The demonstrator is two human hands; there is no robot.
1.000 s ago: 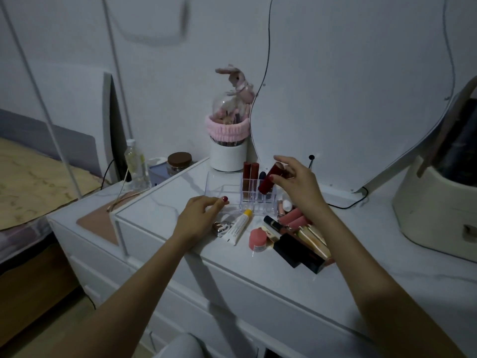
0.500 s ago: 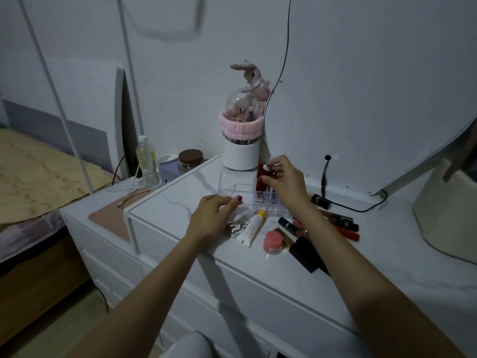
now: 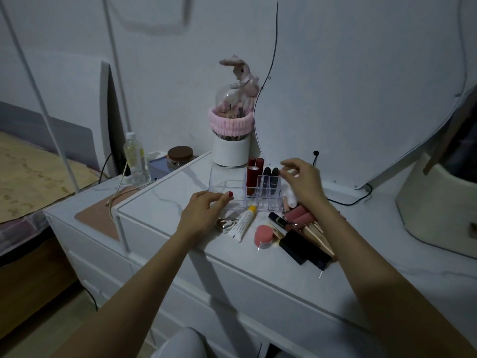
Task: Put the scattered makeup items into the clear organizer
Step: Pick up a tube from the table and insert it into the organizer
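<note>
The clear organizer (image 3: 224,188) stands on the white dresser top. Its slotted part holds two dark red tubes (image 3: 254,177) and two dark-capped lipsticks (image 3: 270,177), all upright. My right hand (image 3: 303,183) hovers just right of those slots, fingers apart and holding nothing. Resting against the organizer's front left edge, my left hand (image 3: 204,213) has its fingers curled and its thumb touching the tray. Loose on the top lie a white tube with a yellow cap (image 3: 244,223), a heart-shaped metallic compact (image 3: 226,224), a small pink jar (image 3: 263,236), pink tubes (image 3: 299,215) and black cases (image 3: 304,248).
A white brush holder with a pink band and clear dome (image 3: 231,140) stands behind the organizer. A large mirror (image 3: 361,86) leans at the back with a black cable (image 3: 348,202) below it. A cream appliance (image 3: 438,208) is right. A bottle (image 3: 135,158) and jar (image 3: 180,156) sit left.
My right hand carried a dark red lipstick to the organizer, set it in a slot and let go. The left hand stayed at the organizer's front edge.
</note>
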